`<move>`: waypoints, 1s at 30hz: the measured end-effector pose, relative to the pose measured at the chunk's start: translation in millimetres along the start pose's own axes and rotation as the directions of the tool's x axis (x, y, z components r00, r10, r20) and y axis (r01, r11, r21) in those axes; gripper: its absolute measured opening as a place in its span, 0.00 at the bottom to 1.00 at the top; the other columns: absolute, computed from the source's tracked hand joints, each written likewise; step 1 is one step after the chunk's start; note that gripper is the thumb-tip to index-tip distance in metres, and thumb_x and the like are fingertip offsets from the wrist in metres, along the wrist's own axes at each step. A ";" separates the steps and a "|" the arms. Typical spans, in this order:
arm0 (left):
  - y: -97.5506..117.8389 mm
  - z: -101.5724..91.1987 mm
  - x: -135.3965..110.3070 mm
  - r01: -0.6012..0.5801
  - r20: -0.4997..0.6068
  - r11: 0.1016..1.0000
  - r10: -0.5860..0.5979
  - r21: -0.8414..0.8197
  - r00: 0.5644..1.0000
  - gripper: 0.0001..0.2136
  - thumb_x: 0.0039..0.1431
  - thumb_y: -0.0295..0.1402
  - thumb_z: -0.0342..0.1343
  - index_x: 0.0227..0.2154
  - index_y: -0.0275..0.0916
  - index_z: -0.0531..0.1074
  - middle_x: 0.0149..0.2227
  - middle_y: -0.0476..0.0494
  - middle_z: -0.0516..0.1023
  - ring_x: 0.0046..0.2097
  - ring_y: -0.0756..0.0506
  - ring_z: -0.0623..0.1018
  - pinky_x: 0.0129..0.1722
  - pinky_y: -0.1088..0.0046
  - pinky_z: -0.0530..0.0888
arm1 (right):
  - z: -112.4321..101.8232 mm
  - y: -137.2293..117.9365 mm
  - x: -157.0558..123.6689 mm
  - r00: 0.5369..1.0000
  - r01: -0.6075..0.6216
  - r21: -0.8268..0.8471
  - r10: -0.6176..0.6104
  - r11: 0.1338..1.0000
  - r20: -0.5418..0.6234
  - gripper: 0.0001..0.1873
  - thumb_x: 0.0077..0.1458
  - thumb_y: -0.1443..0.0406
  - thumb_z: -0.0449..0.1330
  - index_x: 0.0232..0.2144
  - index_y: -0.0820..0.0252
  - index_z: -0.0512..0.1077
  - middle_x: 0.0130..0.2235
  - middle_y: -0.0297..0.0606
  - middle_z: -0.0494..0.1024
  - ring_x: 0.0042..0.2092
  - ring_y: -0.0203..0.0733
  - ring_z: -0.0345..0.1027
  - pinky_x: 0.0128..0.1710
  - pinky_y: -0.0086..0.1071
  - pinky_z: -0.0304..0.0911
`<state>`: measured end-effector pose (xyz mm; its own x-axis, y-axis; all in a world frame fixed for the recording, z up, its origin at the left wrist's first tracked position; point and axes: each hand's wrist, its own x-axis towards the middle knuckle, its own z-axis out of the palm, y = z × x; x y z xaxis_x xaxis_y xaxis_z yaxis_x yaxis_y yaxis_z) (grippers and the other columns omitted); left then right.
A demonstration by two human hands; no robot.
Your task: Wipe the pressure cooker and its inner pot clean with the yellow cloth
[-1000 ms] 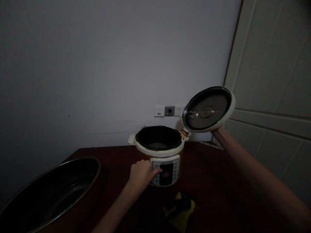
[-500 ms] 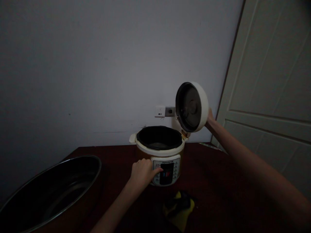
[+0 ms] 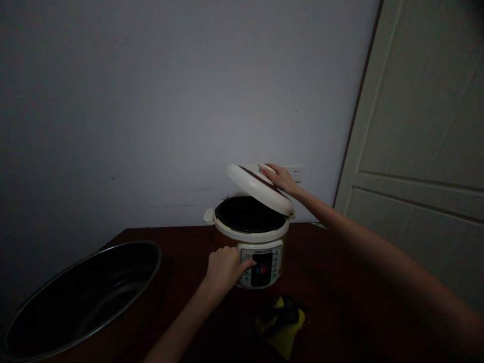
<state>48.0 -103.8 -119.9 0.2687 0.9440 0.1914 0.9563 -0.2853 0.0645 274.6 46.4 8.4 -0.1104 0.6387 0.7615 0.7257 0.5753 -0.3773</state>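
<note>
Big steel basin [image 3: 83, 297] on the left, looks empty. Cooker [image 3: 249, 237] sits at the back of the table [image 3: 340, 282], too dim to see what's inside. The lid [image 3: 259, 187] tilts half over it, with the right hand [image 3: 280, 177] gripping its top. Left hand [image 3: 223, 267] is curled, one fingertip on the control panel [image 3: 262, 267]. Label's unreadable.

Electric cooker [image 3: 249, 237] stands at the table's [image 3: 340, 282] far edge, pot dark inside. Lid [image 3: 259, 187] is tilted, half raised at its hinge. Right hand [image 3: 280, 177] holds the lid's top. Left hand [image 3: 224, 267], fingers curled, touches the control panel [image 3: 262, 267] with one fingertip. Metal basin [image 3: 83, 297] sits at the left edge. A yellow-black object [image 3: 282, 320] lies near the front edge.
</note>
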 end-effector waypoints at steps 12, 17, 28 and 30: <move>0.6 -1.0 -0.4 0.022 0.007 1.000 -0.022 -0.006 1.000 0.26 0.55 0.55 0.49 0.37 0.36 0.77 0.37 0.33 0.80 0.43 0.37 0.78 0.40 0.65 0.72 | 36.9 -22.0 -26.2 0.963 0.185 -0.126 -0.155 0.975 0.219 0.22 0.59 0.56 0.55 0.51 0.61 0.71 0.49 0.48 0.76 0.49 0.50 0.70 0.48 0.40 0.62; -0.3 -0.6 -0.6 -0.001 -0.011 1.000 0.001 -0.001 1.000 0.26 0.56 0.55 0.49 0.36 0.36 0.77 0.36 0.33 0.80 0.42 0.37 0.79 0.39 0.65 0.72 | 40.0 -23.4 -30.3 0.951 0.209 -0.125 -0.172 0.970 0.255 0.23 0.59 0.55 0.54 0.51 0.62 0.70 0.49 0.50 0.76 0.49 0.52 0.70 0.47 0.41 0.62; -0.7 1.2 0.6 0.000 -0.013 1.000 0.000 -0.001 1.000 0.25 0.55 0.55 0.49 0.35 0.36 0.78 0.36 0.34 0.80 0.42 0.37 0.79 0.38 0.65 0.73 | 42.8 -24.0 -32.7 0.941 0.234 -0.126 -0.191 0.964 0.280 0.22 0.59 0.54 0.53 0.51 0.59 0.71 0.49 0.48 0.76 0.49 0.51 0.69 0.47 0.41 0.61; -0.7 0.8 0.3 -0.013 -0.019 1.000 0.014 0.007 1.000 0.26 0.56 0.55 0.49 0.34 0.36 0.78 0.35 0.34 0.80 0.41 0.37 0.79 0.37 0.65 0.73 | 42.9 -23.7 -32.8 0.941 0.230 -0.123 -0.189 0.965 0.280 0.22 0.59 0.54 0.54 0.51 0.59 0.70 0.49 0.47 0.76 0.49 0.51 0.69 0.47 0.41 0.61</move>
<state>47.5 -103.1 -120.7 0.2795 0.9367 0.2109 0.9533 -0.2968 0.0550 231.9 33.7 -30.2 -0.4313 0.6357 0.6403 0.7588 0.6395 -0.1238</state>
